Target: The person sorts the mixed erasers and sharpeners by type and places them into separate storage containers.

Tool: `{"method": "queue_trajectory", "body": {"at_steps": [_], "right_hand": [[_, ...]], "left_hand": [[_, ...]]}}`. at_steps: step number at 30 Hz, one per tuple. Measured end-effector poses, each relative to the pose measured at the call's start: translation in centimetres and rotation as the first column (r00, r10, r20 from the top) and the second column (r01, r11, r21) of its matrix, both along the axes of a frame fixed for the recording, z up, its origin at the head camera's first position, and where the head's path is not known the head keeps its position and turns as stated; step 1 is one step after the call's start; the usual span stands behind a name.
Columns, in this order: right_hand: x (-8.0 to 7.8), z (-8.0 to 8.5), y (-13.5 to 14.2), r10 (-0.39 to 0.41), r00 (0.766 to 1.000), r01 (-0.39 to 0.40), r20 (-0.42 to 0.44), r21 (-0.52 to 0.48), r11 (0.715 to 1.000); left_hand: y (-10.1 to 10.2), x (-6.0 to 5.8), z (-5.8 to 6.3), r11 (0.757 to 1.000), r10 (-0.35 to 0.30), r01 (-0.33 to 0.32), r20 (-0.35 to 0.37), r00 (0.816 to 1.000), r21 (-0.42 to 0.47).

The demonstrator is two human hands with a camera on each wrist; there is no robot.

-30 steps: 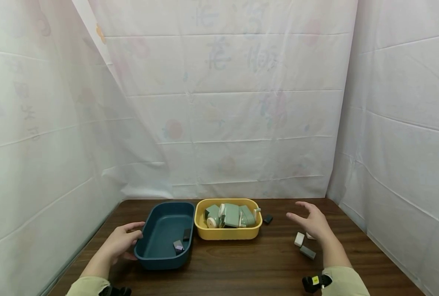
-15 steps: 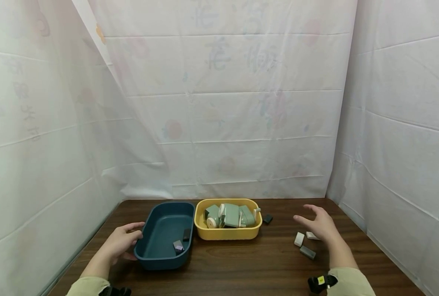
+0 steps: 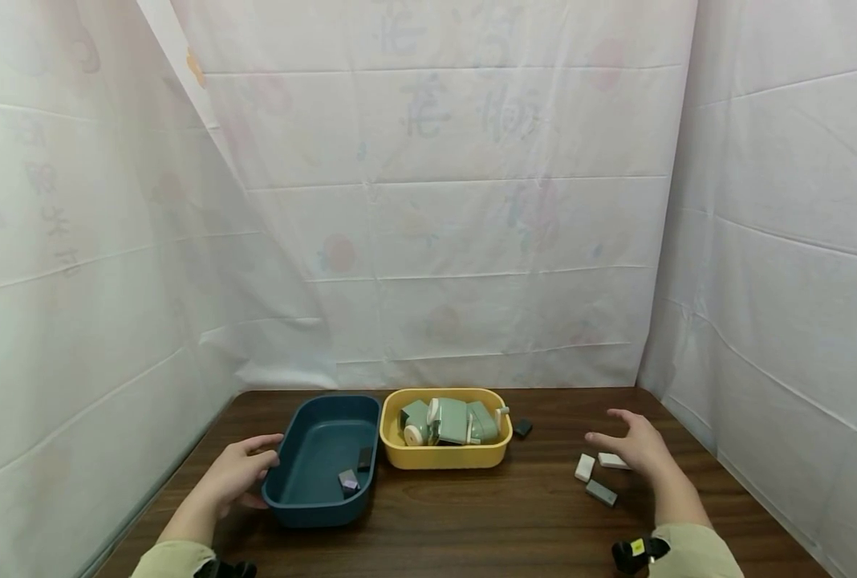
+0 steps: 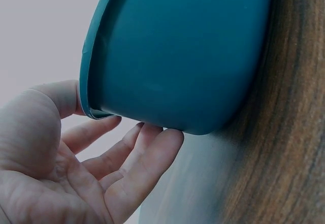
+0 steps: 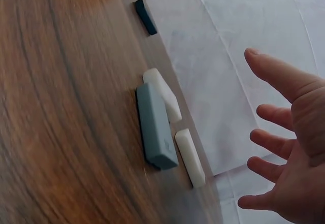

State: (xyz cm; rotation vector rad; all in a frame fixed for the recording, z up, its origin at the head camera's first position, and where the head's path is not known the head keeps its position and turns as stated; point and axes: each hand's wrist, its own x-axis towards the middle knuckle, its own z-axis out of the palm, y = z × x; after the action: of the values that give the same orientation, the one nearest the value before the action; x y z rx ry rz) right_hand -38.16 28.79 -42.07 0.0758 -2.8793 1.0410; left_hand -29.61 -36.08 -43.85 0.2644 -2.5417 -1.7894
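Note:
My left hand (image 3: 235, 474) is at the left side of a dark teal bin (image 3: 291, 449). In the left wrist view, the thumb touches the bin's rim and the loosely bent fingers touch its outer wall; the thumb tip is hidden. Inside the bin lie a dark block (image 3: 365, 458) and a grey-and-black block (image 3: 348, 482). My right hand (image 3: 641, 445) hovers with fingers spread, holding nothing. Near it on the table are a grey block (image 5: 155, 127) and two white blocks, one standing closer to the middle (image 3: 584, 467) and one (image 3: 612, 461) partly behind the hand.
A yellow bin (image 3: 446, 457) stands against the teal one, filled with pale green pieces (image 3: 452, 419) with whitish ends. Beside its right end lies a small black block (image 3: 522, 428). White sheeting (image 3: 436, 241) hangs behind the brown wooden table (image 3: 472, 522) and along both sides.
My right hand has drawn back to the right and slightly nearer, uncovering more of the farther white block. The left hand and both bins have stayed put.

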Motion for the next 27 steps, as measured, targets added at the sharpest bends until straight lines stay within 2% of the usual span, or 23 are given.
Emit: {"method": "queue_trajectory", "body": {"at_steps": [7, 27], "right_hand": [[-0.1, -0.3, 0.9, -0.026, 0.998, 0.027, 0.065, -0.017, 0.999], [-0.2, -1.6, 2.0, -0.029, 0.993, 0.023, 0.119, 0.054, 0.998]], "left_hand": [[0.0, 0.1, 0.0, 1.0, 0.01, -0.01, 0.005, 1.0, 0.015], [0.1, 0.1, 0.0, 1.0, 0.008, -0.008, -0.001, 1.0, 0.01]]}}
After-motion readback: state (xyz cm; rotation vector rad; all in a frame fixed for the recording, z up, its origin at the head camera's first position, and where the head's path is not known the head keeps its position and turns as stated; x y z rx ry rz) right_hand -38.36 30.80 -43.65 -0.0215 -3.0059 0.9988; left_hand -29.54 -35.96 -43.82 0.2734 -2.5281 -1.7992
